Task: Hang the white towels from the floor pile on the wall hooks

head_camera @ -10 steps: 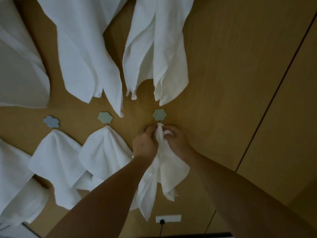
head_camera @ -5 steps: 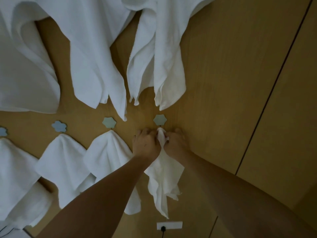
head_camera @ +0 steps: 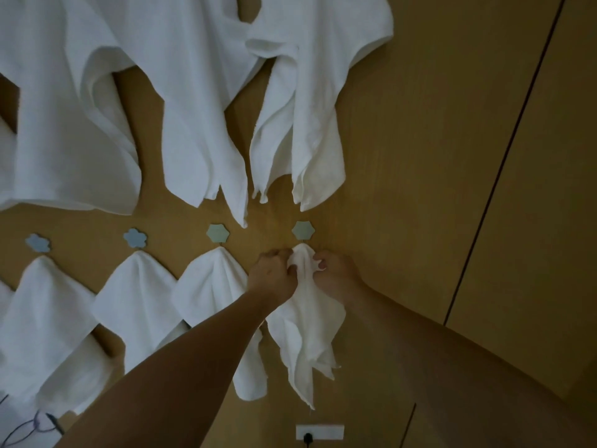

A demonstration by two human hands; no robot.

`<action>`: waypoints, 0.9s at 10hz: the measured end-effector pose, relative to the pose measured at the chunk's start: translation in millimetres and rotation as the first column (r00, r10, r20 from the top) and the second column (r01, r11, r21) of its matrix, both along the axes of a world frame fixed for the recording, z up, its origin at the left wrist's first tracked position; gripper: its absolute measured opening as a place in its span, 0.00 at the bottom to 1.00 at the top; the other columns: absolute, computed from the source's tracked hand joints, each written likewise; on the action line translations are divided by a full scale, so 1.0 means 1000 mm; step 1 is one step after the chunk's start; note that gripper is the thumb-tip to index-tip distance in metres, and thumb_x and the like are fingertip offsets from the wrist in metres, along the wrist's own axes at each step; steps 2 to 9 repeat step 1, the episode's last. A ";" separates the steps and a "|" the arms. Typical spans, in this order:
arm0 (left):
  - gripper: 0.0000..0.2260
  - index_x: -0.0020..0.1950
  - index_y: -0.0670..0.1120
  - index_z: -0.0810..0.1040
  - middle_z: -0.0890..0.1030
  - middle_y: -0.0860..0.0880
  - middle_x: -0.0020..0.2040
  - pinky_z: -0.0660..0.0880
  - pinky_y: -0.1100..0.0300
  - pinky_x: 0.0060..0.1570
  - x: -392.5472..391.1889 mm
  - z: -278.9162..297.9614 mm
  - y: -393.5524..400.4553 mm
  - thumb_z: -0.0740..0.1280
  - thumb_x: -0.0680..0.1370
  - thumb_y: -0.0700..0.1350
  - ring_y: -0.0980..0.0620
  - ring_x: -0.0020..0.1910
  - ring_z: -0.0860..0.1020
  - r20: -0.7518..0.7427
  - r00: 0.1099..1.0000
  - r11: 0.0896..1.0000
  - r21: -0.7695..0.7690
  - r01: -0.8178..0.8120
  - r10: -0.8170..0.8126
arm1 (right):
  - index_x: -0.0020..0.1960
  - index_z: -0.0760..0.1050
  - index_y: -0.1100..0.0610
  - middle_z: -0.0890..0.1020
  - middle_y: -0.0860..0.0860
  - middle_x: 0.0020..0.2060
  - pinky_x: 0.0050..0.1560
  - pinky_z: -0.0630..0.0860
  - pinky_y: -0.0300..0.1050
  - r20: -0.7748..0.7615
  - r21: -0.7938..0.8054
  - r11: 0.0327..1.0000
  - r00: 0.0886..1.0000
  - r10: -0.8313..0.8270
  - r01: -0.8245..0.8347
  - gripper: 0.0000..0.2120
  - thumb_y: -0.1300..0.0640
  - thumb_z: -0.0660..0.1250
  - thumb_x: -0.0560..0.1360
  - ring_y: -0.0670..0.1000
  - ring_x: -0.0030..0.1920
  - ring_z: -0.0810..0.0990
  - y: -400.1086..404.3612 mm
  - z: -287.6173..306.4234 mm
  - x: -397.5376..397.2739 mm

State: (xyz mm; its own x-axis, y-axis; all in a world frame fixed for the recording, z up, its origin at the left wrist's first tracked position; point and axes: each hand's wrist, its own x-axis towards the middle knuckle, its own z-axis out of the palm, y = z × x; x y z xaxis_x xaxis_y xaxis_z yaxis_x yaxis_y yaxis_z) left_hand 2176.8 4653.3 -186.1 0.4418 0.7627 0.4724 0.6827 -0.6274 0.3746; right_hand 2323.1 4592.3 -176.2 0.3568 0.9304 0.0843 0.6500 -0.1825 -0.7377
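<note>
The wooden wall [head_camera: 420,156] in front of me carries a row of pale flower-shaped hooks [head_camera: 303,229]. White towels [head_camera: 213,286] hang beneath each, larger ones draped above, and a white socket [head_camera: 319,432] sits low down.

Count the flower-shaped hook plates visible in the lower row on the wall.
4, left to right: far-left plate, second plate, third plate, rightmost plate. More may lie hidden.

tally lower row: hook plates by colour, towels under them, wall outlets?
Blue flower hook plates: 2
Green hexagon hook plates: 2
Fully visible towels on the lower row: 4, the rightmost towel pinched by the left hand and right hand
Wall outlets: 1
Total: 9
</note>
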 end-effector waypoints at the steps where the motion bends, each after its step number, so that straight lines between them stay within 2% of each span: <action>1: 0.18 0.67 0.41 0.77 0.81 0.40 0.58 0.76 0.49 0.57 -0.003 0.008 -0.011 0.65 0.79 0.46 0.40 0.57 0.78 -0.025 0.999 0.999 0.008 -0.032 0.032 | 0.69 0.74 0.53 0.77 0.52 0.64 0.62 0.73 0.44 0.012 0.006 1.000 1.000 0.020 -0.020 0.22 0.58 0.65 0.75 0.53 0.63 0.76 -0.012 0.006 0.001; 9: 0.18 0.67 0.41 0.77 0.81 0.40 0.58 0.76 0.49 0.57 -0.003 0.008 -0.011 0.65 0.79 0.46 0.40 0.57 0.78 -0.025 0.999 0.999 0.008 -0.032 0.032 | 0.69 0.74 0.53 0.77 0.52 0.64 0.62 0.73 0.44 0.012 0.006 1.000 1.000 0.020 -0.020 0.22 0.58 0.65 0.75 0.53 0.63 0.76 -0.012 0.006 0.001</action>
